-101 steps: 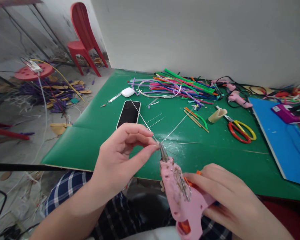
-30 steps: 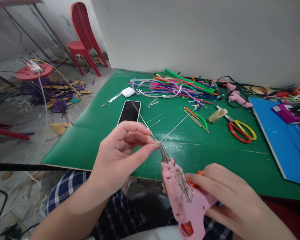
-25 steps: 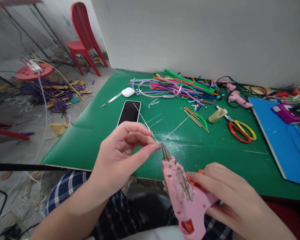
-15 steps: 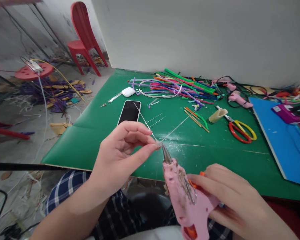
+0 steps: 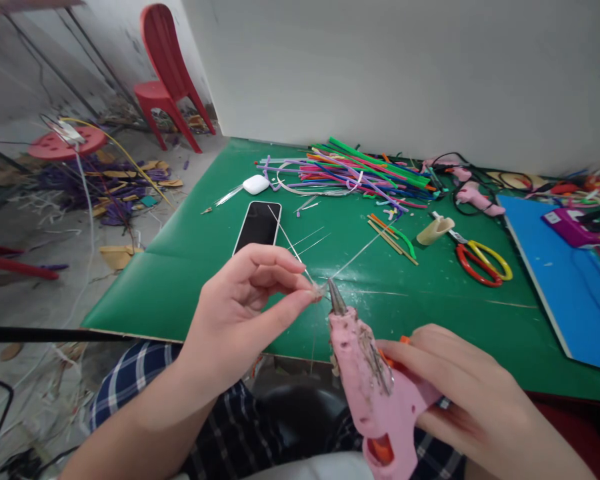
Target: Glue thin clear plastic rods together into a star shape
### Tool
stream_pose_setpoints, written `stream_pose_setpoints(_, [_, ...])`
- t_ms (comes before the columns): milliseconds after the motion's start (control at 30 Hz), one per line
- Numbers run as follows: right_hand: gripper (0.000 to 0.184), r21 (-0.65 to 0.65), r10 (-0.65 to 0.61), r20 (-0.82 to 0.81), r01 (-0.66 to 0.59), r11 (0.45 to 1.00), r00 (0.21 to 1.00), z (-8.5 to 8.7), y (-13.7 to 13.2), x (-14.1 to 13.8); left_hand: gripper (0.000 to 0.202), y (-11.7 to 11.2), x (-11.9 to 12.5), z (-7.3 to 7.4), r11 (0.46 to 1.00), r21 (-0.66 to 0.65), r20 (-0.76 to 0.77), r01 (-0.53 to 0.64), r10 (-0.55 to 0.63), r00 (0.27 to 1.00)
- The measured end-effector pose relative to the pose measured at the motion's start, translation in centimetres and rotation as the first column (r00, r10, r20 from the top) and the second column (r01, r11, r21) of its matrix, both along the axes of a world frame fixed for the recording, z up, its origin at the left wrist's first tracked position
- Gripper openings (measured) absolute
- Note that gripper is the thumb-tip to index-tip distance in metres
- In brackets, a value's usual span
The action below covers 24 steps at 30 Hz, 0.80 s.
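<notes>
A big, plain gray wall (image 5: 405, 80) stands behind the green counter (image 5: 150, 293). Light makes a shiny white spot on the counter's top. On the left, the floor (image 5: 200, 183) is gray and very messy, with a heap of purple and tan scraps (image 5: 107, 180). A red chair (image 5: 163, 53) with a tall back stands near the gray wall's edge. Farther left is a round red stool (image 5: 45, 148). A white power strip (image 5: 71, 132) lies on it, and a yellow cord (image 5: 125, 155) bends down toward the floor. A table (image 5: 30, 5) with thin legs stands at the top left.
</notes>
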State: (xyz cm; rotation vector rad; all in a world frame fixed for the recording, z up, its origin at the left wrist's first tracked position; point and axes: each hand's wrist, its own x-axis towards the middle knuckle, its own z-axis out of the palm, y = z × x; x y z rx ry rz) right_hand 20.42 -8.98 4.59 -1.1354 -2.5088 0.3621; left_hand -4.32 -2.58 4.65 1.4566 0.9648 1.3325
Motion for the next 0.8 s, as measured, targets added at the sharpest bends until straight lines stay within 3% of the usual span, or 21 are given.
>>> stream_pose_setpoints(800, [0.036, -0.023, 0.042, -0.048, -0.043, 0.999, 0.998, 0.5, -0.2, -0.9, 0.024, -0.1, 0.0, 0.0, 1.0, 0.022, -0.012, 0.016, -0.016, 1.0])
